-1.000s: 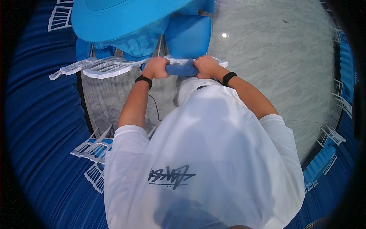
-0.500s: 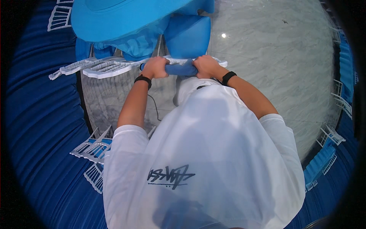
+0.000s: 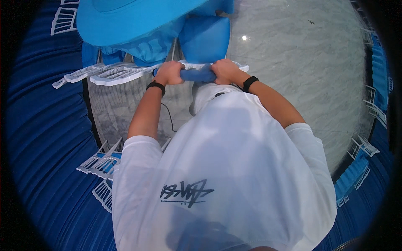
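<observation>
My left hand [image 3: 169,72] and my right hand [image 3: 225,70] are closed around a blue roll [image 3: 194,74], which looks like cloth and lies crosswise in front of my white-clothed body. Just beyond my grip are white chair backs [image 3: 116,75] and a blue cloth-covered seat [image 3: 204,38]. To the left of that seat is a round light-blue tabletop [image 3: 123,21] with hanging cloth. A thin dark cable [image 3: 169,115] runs down beside my left forearm; where it connects is hidden.
A grey marble-patterned floor [image 3: 293,54] spreads to the right. Dark blue draped fabric [image 3: 46,125] curves along the left. More white chairs stand at lower left [image 3: 98,165] and along the right [image 3: 362,146], some with light-blue cloth.
Both hands keep their grip on the blue roll. My arms and body appear shifted very slightly left and up in the picture, along with the surroundings.
</observation>
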Tool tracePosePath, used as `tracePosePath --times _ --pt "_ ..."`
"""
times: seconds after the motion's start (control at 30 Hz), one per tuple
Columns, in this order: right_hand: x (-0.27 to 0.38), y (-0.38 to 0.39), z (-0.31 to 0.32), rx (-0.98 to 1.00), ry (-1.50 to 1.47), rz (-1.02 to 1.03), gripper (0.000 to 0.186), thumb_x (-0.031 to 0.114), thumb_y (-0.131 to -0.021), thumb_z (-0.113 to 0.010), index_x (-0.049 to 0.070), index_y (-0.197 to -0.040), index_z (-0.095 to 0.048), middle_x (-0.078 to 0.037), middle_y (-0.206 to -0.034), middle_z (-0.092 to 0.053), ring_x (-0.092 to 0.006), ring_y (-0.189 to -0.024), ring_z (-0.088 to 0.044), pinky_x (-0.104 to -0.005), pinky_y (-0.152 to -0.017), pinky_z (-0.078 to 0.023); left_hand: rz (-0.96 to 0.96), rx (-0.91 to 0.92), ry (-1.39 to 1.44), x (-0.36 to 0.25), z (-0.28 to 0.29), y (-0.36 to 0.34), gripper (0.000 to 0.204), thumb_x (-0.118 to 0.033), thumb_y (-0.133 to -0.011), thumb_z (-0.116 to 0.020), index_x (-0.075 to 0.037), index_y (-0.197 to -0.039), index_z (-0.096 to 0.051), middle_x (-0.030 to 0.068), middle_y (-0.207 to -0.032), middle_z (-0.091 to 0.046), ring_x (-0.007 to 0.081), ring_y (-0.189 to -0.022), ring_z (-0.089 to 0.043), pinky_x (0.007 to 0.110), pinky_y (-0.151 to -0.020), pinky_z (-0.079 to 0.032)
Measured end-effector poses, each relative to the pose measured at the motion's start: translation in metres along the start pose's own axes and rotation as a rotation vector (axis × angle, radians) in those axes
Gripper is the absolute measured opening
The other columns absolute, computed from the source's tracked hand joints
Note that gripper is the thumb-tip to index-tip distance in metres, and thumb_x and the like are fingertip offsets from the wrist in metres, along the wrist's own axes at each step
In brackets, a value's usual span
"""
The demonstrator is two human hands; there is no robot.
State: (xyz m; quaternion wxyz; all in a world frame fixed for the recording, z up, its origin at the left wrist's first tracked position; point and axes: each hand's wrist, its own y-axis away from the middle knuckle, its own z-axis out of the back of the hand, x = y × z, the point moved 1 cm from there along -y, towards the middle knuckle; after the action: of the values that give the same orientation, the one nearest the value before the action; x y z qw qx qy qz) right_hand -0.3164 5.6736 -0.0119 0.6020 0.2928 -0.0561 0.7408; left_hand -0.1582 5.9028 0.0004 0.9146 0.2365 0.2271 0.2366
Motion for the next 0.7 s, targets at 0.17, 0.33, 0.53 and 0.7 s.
tracePosePath --times 0.17,0.33,0.53,0.7 --pt "0.0026 0.0005 0.0023 0.019 0.008 -0.012 0.025 0.018 -0.067 -0.072 0.004 -0.088 -0.075 -0.022 -0.087 -0.075 -0.0420 -0.086 -0.073 -0.0515 -0.078 -0.058 -0.011 -0.057 0.043 -0.0003 -0.0015 0.0024 0.035 -0.026 -0.061 -0.075 -0.010 -0.092 -0.077 0.0199 -0.093 -0.075 0.0416 -0.093 -0.071 0.051 -0.083 -0.057" --pt "0.0052 0.0004 0.0051 0.042 0.013 -0.027 0.025 0.019 -0.068 -0.072 0.004 -0.088 -0.075 -0.022 -0.088 -0.075 -0.0420 -0.086 -0.073 -0.0514 -0.079 -0.058 -0.008 -0.057 0.042 0.0007 -0.0030 0.0018 0.035 -0.026 -0.061 -0.075 -0.011 -0.093 -0.077 0.0195 -0.093 -0.076 0.0413 -0.093 -0.071 0.051 -0.083 -0.057" --pt "0.0056 0.0003 0.0066 0.059 0.020 -0.030 0.026 0.019 -0.069 -0.072 0.004 -0.090 -0.076 -0.022 -0.089 -0.075 -0.0418 -0.087 -0.073 -0.0509 -0.080 -0.058 -0.023 -0.075 0.042 0.0024 -0.0049 0.0014 0.037 -0.027 -0.060 -0.075 -0.011 -0.093 -0.078 0.0194 -0.092 -0.076 0.0415 -0.091 -0.072 0.051 -0.083 -0.058" --pt "0.0051 0.0004 0.0060 0.052 0.030 -0.028 0.026 0.019 -0.068 -0.073 0.004 -0.089 -0.076 -0.022 -0.088 -0.075 -0.0415 -0.087 -0.074 -0.0504 -0.079 -0.059 -0.017 -0.067 0.044 0.0017 -0.0037 0.0017 0.037 -0.027 -0.060 -0.075 -0.010 -0.093 -0.078 0.0201 -0.091 -0.075 0.0418 -0.090 -0.072 0.051 -0.082 -0.058"
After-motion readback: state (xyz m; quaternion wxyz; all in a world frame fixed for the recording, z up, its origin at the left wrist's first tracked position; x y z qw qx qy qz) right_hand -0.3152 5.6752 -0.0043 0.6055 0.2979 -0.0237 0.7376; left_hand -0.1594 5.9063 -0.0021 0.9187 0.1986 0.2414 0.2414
